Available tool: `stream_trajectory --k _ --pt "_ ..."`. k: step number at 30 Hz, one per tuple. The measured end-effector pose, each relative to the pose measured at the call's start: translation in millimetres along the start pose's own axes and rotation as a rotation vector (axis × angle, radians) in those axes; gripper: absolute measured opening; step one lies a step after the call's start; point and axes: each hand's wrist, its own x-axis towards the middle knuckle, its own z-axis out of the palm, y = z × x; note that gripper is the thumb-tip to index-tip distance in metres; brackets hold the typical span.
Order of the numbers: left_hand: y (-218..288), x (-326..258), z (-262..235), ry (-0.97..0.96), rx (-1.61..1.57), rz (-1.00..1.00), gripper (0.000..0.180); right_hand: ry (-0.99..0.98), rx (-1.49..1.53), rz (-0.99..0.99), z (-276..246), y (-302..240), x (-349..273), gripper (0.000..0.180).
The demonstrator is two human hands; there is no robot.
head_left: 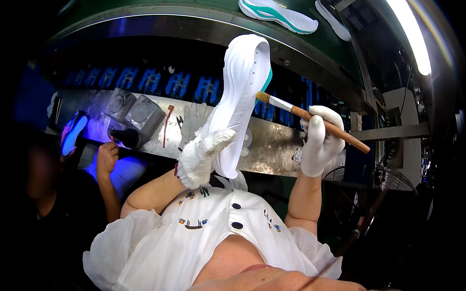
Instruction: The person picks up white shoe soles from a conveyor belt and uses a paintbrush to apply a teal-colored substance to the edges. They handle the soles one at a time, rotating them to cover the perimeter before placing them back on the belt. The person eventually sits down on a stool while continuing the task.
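Note:
My left hand, in a white knitted glove, is closed around the lower part of a white shoe sole. The sole stands nearly upright, with a row of small holes inside its top end and a teal strip along its right edge. In my gloved right hand is a paintbrush with a wooden handle, pinched between thumb and fingers. Its bristles are at the sole's right edge, by the teal strip; whether they touch it I cannot tell.
On the metal bench are grey lidded containers, a red-handled brush and a pale glove. Farther off, a green belt carries white-and-teal soles. At left, a co-worker holds a sole under blue light.

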Motion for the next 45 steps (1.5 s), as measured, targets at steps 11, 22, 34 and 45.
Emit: stream_trajectory --k 11,22,34,45 --pt "-15 4 -11 -0.011 -0.096 -0.046 0.058 0.018 -0.136 -0.045 -1 -1 37 0.007" --pt "-14 7 -12 -0.060 -0.164 -0.038 0.051 0.091 -0.071 -0.007 4 7 51 0.008" --pt "-1 14 -10 -0.075 -0.339 0.006 0.059 -0.231 -0.150 -0.249 7 2 24 0.010" --pt "105 74 -14 -0.462 -0.141 0.285 0.072 0.117 0.007 -0.045 -22 10 -2 0.019"
